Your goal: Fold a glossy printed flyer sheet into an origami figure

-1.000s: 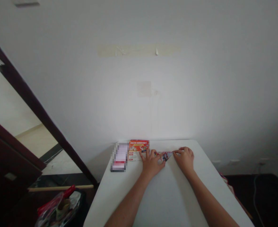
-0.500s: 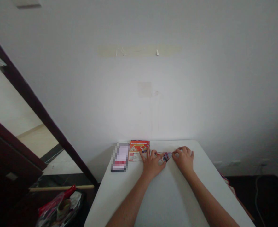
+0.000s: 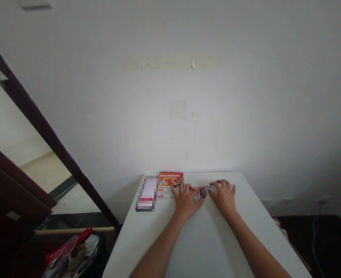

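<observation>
A small folded piece of printed paper (image 3: 204,191), coloured red, grey and white, lies on the white table (image 3: 211,247) between my hands. My left hand (image 3: 187,200) rests over its left part with fingers spread, the thumb and index finger on the paper and the other fingertips reaching a flyer. My right hand (image 3: 225,196) touches the right end of the paper, thumb and index finger apart at its edge, the other fingers bent. The red and white printed flyer (image 3: 170,180) lies flat beyond my left hand. My left fingers hide part of the folded paper.
A phone (image 3: 146,193) with a blurred screen lies at the table's left edge. Behind the table stands a white wall (image 3: 246,116). On the floor at left is a bin (image 3: 98,251) with rubbish, beside a wooden stick (image 3: 74,230). A cable (image 3: 314,239) hangs at right.
My right hand has shifted slightly left, and its thumb and index finger have parted from a pinch on the paper's corner. My left hand stays almost still.
</observation>
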